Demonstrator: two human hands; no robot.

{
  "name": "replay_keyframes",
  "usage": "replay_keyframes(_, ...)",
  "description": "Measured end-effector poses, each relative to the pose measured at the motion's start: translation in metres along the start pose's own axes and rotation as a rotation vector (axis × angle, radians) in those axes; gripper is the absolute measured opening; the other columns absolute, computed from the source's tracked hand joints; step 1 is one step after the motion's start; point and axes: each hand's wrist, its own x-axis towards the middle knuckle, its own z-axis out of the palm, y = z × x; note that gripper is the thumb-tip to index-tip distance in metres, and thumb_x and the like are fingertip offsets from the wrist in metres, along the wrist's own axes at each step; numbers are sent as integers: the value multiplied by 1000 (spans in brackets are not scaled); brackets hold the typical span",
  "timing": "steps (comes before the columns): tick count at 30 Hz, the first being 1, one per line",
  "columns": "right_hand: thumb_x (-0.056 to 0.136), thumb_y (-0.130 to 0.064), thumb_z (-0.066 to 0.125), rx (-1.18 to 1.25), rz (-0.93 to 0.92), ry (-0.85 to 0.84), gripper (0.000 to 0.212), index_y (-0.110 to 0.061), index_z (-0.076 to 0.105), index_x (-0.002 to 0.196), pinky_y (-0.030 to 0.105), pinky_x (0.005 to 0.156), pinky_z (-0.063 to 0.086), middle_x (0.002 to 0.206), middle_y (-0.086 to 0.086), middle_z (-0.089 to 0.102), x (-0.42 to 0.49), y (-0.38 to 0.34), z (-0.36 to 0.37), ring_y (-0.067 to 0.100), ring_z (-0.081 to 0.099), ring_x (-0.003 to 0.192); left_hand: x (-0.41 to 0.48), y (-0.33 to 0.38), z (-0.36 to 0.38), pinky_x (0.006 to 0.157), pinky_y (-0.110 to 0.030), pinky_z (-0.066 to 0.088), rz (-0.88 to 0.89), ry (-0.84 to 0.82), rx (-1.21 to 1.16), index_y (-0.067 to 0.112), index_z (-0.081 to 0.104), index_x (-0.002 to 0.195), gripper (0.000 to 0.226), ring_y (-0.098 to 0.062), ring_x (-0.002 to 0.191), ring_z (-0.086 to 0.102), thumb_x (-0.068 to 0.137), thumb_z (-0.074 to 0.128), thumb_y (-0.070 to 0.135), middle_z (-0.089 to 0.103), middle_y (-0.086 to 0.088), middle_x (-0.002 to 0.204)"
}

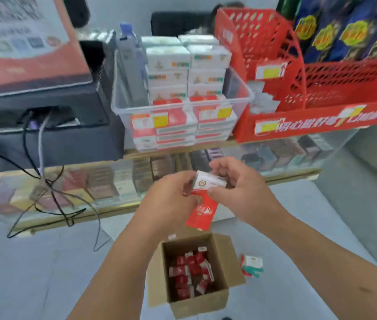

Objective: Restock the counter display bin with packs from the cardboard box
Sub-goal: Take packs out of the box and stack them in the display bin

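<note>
Hands are both up in front of the desk: left hand and right hand each curl their fingers and pinch the same red-and-white pack, though blur makes the exact grip hard to read. Right below, the cardboard box sits open on the floor with red packs jumbled inside, a loose pack just beside its right flap, and grey floor showing all around. Clear display bin is at the desk's near edge, between the black register and the red basket, with its back row half hidden.
</note>
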Motion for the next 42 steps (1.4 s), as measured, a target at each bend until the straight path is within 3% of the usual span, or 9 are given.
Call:
replay_keyframes(3,84,-13,73,120,-23,4,35,-25,59,113,35,78,57,95,-7,73,4,-38,-4,11,70,90,-7,16,-41,74,-30,59,13,45,-173,49,61,105,32,3,80,68,89,66,22,71,21,93)
replay_keyframes(6,90,-6,67,195,-35,-43,37,-24,55,120,27,72,57,99,-6,75,10,-69,2,12,71,91,-5,29,-73,79,-34,59,37,106,-240,44,59,120,37,-1,83,69,90,65,24,72,18,98)
replay_keyframes(10,89,-11,69,261,-62,-15,44,-29,53,127,38,73,60,100,-1,75,33,-105,3,17,73,90,1,47,-111,74,-31,59,67,193,-174,42,53,129,41,-2,80,69,91,63,30,71,16,96)
replay_keyframes(16,90,-17,69,170,-169,32,42,-22,54,129,28,65,55,100,-2,74,104,-143,-23,14,72,87,9,64,-143,84,-34,53,28,386,-1,37,52,135,44,-2,94,61,92,61,37,65,20,103)
replay_keyframes(22,85,-26,69,-66,-259,-67,45,-25,55,128,41,72,60,98,1,71,188,-156,-4,18,71,81,24,74,-143,68,-18,44,-84,478,78,35,56,132,40,4,92,59,92,60,36,68,19,102)
replay_keyframes(25,84,-27,70,-247,-241,-118,46,-24,55,128,31,69,55,108,0,68,210,-150,20,19,66,89,34,79,-146,81,-28,51,-105,508,98,31,58,131,39,1,91,61,92,61,33,69,18,98)
replay_keyframes(30,89,-26,67,-400,-158,-233,24,-22,59,112,22,53,42,93,-1,64,228,-135,47,10,59,73,60,80,-156,89,-31,49,-89,511,161,28,57,133,40,-9,101,62,93,59,32,68,10,112)
replay_keyframes(34,89,-33,67,-434,-56,-235,23,-19,64,106,25,55,46,87,0,66,241,-125,57,14,63,72,83,73,-165,91,-30,48,-65,471,204,28,52,137,43,-13,109,58,95,57,31,64,5,123)
replay_keyframes(42,84,-24,72,-683,-150,-299,33,-23,65,117,25,64,45,105,-2,67,245,-115,66,15,61,85,96,48,-173,81,-22,42,-31,430,151,29,52,137,43,-10,102,58,95,58,28,64,6,120)
